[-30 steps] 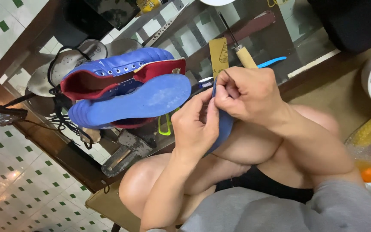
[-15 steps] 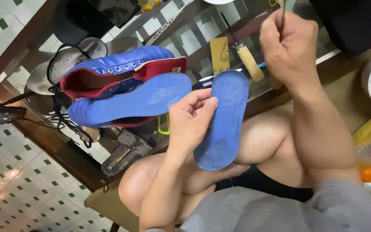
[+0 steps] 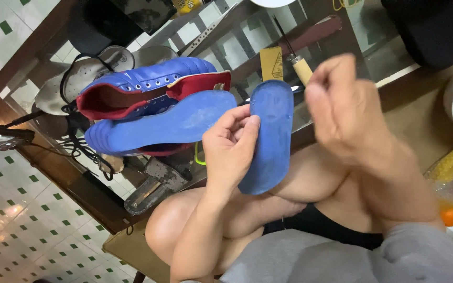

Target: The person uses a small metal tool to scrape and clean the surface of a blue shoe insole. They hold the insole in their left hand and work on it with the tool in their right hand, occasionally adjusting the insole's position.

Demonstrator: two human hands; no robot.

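From the head view, you are holding a blue insole upright over your knees, its toe end pointing to about twelve o'clock. Your left hand is pinching it along its nine o'clock edge, thumb and fingers clamped on the rim, which is keeping the flat face turned toward you. Your left forearm is rising from six o'clock with the wrist bent slightly inward.

Your right hand is hovering at about three o'clock of the insole, apart from it, blurred, with the fingers curled in; I cannot tell whether it is gripping anything.

At nine o'clock of the insole, a blue and red shoe is lying on its side on the glass tabletop, a second blue sole just below it, keeping the pair within reach. A wooden-handled tool is resting at twelve o'clock.
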